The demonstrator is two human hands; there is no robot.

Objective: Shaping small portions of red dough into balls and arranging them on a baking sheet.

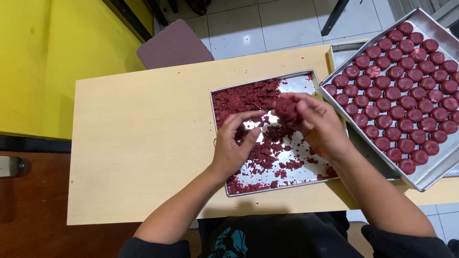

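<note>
Pale wooden table [143, 143], rectangular, set against a yellow wall [57, 57] on the left, white tiled floor [267, 24] on the far side, a mauve padded stool seat [174, 45] just beyond the table's far edge. Item one: shallow metal tray [306, 83], at the centre of the table directly before the person, its floor partly bare and shiny, partly covered with loose dark red crumbs [244, 98], thickest in the far left corner and along the near edge. Item two: lump of dark red dough [287, 111], rounded, held above the middle of that tray. Right hand [322, 125]: fingers curled around the lump, thumb and fingertips pressed onto it, holding it clear of the tray floor. Left hand [234, 143]: fingers bent and drawn loosely together, tips just left of the lump, hovering over the crumbs; whether it pinches any crumbs cannot be told. Item three: large metal baking tray [432, 174], at the right end of the table, set at an angle, resting on another metal tray [342, 52] beneath it, filled with close rows of small dark red dough discs [397, 91]. Dark sleeves and dark clothing at the near edge.
</note>
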